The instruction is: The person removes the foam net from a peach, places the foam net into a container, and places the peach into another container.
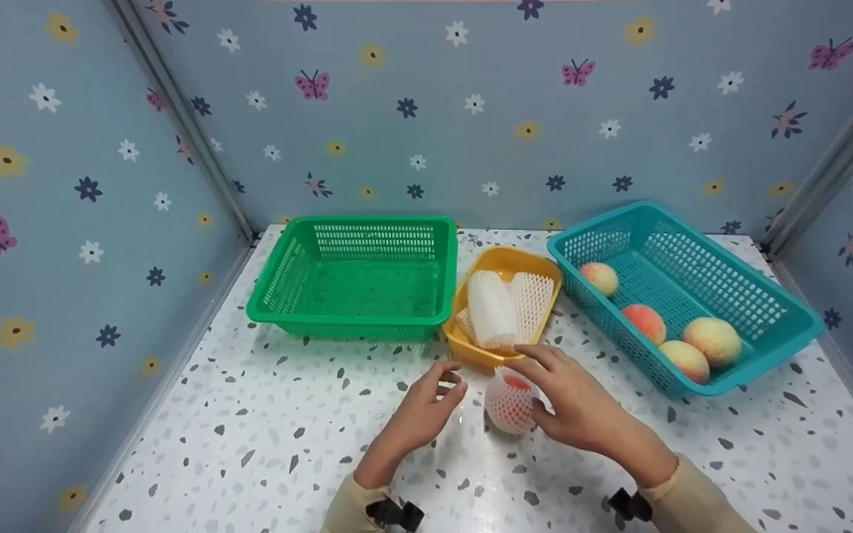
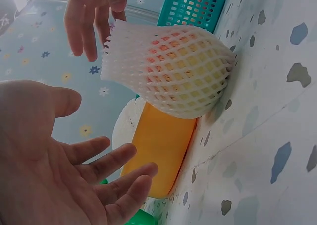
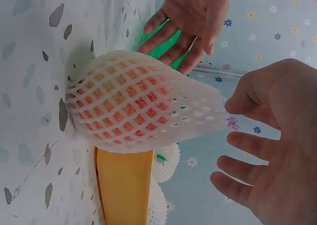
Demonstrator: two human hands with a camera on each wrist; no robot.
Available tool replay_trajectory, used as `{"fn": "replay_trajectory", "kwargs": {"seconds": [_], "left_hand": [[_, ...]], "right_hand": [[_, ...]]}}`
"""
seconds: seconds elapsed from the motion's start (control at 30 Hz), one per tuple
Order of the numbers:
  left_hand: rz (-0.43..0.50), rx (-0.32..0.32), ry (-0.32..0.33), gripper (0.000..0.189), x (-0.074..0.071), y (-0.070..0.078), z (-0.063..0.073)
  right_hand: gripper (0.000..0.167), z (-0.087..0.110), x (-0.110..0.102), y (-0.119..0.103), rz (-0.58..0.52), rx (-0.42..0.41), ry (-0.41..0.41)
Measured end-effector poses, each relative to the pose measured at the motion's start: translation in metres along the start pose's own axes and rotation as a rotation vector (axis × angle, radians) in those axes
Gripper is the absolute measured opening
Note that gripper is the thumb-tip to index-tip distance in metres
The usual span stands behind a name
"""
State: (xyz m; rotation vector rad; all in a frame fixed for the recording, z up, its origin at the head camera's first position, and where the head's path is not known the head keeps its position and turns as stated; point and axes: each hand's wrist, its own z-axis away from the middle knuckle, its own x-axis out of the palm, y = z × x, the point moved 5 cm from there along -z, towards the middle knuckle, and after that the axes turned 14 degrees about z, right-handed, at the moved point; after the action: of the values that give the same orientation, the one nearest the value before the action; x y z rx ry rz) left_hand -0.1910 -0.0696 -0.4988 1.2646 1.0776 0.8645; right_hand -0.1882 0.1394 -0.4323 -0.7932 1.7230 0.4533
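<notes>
A peach in a white foam net sleeve point(image 1: 511, 403) stands upright on the speckled table, its red and yellow skin showing through the mesh point(image 3: 124, 101). The sleeve's loose end rises above the fruit point(image 2: 126, 51). To its left my left hand point(image 1: 426, 407) is held apart from it, fingers spread and slightly bent, palm facing it point(image 2: 54, 160). On the other side is my right hand point(image 1: 574, 400), with its thumb tip right at the sleeve's upper edge in the right wrist view and its other fingers loosely spread. Neither hand grips anything.
Just behind the peach, a yellow basket point(image 1: 463, 348) holds several foam net sleeves point(image 1: 492, 307). A green basket point(image 1: 352, 326) with nothing in it stands at back left. At right, a teal basket point(image 1: 774, 363) contains several bare peaches point(image 1: 711, 340). Flower-patterned walls point(image 1: 412, 96) enclose the table.
</notes>
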Motion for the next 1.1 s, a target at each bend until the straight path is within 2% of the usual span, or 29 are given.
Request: {"fn": "replay_trajectory", "kwargs": {"seconds": [0.17, 0.37, 0.57, 0.7, 0.97, 1.1], "left_hand": [[-0.003, -0.001, -0.001, 0.043, 0.001, -0.002, 0.001], [-0.002, -0.014, -0.007, 0.046, 0.002, -0.006, 0.001], [-0.006, -0.021, -0.006, 0.044, 0.002, -0.006, 0.001], [-0.006, -0.024, -0.011, 0.044, 0.003, -0.007, 0.001], [-0.015, -0.036, -0.004, 0.042, 0.003, -0.007, -0.001], [-0.023, -0.043, -0.006, 0.041, 0.002, -0.009, -0.001]], "right_hand": [[0.073, -0.007, 0.008, -0.004, -0.002, -0.016, -0.065], [0.068, -0.014, 0.019, -0.006, 0.019, -0.019, -0.081], [0.049, -0.017, 0.028, -0.007, 0.066, -0.02, -0.037], [0.039, -0.018, 0.028, -0.006, 0.058, -0.033, 0.007], [0.037, -0.02, 0.02, -0.001, 0.014, 0.001, -0.007], [0.035, -0.019, 0.015, 0.002, 0.008, -0.006, 0.027]]}}
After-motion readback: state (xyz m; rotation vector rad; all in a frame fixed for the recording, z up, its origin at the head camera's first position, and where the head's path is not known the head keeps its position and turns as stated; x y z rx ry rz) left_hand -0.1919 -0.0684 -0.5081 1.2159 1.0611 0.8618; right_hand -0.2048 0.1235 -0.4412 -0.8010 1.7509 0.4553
